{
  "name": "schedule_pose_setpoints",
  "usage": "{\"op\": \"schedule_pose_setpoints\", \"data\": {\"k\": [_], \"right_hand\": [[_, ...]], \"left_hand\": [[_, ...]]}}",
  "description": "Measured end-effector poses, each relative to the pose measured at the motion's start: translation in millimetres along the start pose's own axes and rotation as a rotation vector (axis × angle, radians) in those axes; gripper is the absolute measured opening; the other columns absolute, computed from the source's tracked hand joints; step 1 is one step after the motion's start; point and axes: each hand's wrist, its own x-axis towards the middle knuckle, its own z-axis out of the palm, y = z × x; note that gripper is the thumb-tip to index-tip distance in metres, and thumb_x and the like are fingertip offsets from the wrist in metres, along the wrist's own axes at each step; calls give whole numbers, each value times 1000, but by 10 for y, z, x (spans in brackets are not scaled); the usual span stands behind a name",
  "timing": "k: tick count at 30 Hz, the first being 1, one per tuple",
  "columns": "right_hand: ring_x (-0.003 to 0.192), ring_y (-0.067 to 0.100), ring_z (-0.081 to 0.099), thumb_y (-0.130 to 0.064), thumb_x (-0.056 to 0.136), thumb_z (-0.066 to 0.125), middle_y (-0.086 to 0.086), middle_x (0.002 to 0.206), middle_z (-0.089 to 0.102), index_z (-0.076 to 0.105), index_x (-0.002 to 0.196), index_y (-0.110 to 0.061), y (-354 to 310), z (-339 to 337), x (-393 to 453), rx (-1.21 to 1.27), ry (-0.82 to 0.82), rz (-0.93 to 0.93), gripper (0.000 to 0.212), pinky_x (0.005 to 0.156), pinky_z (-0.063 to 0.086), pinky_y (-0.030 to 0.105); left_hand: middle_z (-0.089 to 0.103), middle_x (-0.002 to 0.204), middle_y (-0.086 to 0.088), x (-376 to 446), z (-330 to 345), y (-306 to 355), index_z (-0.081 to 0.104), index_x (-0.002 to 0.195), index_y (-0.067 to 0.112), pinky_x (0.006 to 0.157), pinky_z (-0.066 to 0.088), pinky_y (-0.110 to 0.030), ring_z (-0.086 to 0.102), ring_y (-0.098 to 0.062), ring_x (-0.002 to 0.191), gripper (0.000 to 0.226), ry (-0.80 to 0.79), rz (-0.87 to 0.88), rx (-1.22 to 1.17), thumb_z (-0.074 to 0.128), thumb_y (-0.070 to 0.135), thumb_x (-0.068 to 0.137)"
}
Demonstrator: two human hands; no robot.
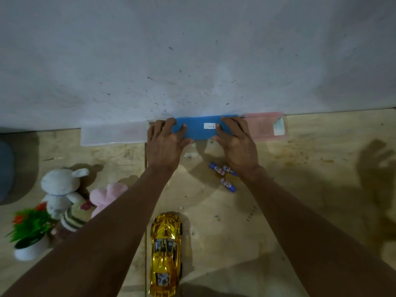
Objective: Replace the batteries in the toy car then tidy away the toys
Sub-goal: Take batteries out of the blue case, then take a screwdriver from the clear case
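Observation:
A shiny gold toy car [166, 254] stands on the floor near me, nose pointing away. Three blue and white batteries [224, 175] lie loose on the floor ahead of it, partly under my right wrist. Against the wall sits a blue box [200, 128] with a small white label. My left hand [165, 144] grips its left end, fingers curled over the top and thumb on the front. My right hand [237, 142] grips its right end the same way.
A clear box [113, 133] stands left of the blue one and a pink box [264, 125] right of it, all along the wall. At the left lie a white plush rabbit [62, 189], a pink plush [107, 196], a striped plush [71, 219] and a potted plant [31, 232].

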Motion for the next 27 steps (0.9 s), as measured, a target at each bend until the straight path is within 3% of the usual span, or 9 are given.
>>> {"op": "schedule_pose_setpoints", "data": {"k": [6, 11, 15, 17, 19, 22, 25, 27], "right_hand": [[114, 38, 55, -19, 82, 78, 17, 118, 63, 74, 110, -4, -146, -105, 85, -123, -115, 59, 32, 97, 50, 47], [119, 41, 52, -21, 91, 64, 16, 127, 59, 68, 120, -8, -700, -116, 146, -82, -182, 178, 32, 98, 44, 48], [101, 43, 61, -20, 89, 58, 20, 108, 65, 71, 110, -5, -865, -154, 60, 152, -53, 280, 29, 87, 53, 48], [93, 40, 64, -16, 88, 62, 18, 100, 67, 71, 104, -6, -1221, -84, 41, 292, -66, 346, 21, 82, 55, 44], [84, 31, 66, -12, 87, 64, 12, 90, 71, 72, 95, -10, -1653, 9, 47, 429, -113, 442, 11, 77, 53, 33], [83, 23, 69, -12, 87, 67, 8, 87, 74, 75, 91, -11, -2247, 184, 151, 605, -208, 640, 9, 75, 44, 16], [95, 26, 68, -27, 90, 67, 10, 99, 74, 76, 93, -9, -2667, 380, 376, 691, -328, 932, 20, 92, 51, 31], [92, 27, 70, -36, 88, 69, 11, 96, 75, 76, 91, -7, -2850, 537, 518, 749, -342, 1145, 30, 90, 56, 37]], "left_hand": [[47, 141, -5, 4, -174, 70, 59, 135, 24, 106, 36, -47, 41, -32, 129, 47, -152, -90, 16, 54, 50, 97], [39, 153, -2, -218, -397, -333, 46, 148, 28, 111, 29, -44, 31, -28, 141, 54, -186, -98, -57, 57, 44, 97], [57, 137, -8, -400, -452, -378, 60, 137, 22, 102, 37, -45, 47, -32, 129, 46, -67, -133, -156, 63, 32, 93], [65, 124, -10, -529, -507, -646, 68, 127, 17, 94, 43, -46, 56, -35, 118, 42, 46, -181, -168, 64, 30, 88], [66, 121, -11, -635, -579, -1011, 68, 126, 16, 93, 44, -47, 57, -36, 115, 43, 84, -236, -142, 63, 32, 86], [61, 129, -11, -666, -639, -1556, 63, 133, 18, 98, 41, -50, 50, -36, 122, 49, 9, -297, -95, 71, 32, 87], [54, 138, -8, -620, -624, -1931, 57, 140, 22, 103, 37, -49, 43, -34, 129, 56, -86, -291, -67, 72, 29, 87], [52, 140, -10, -574, -567, -2088, 57, 141, 22, 102, 37, -50, 43, -36, 130, 58, -123, -245, -59, 73, 24, 85]]}}
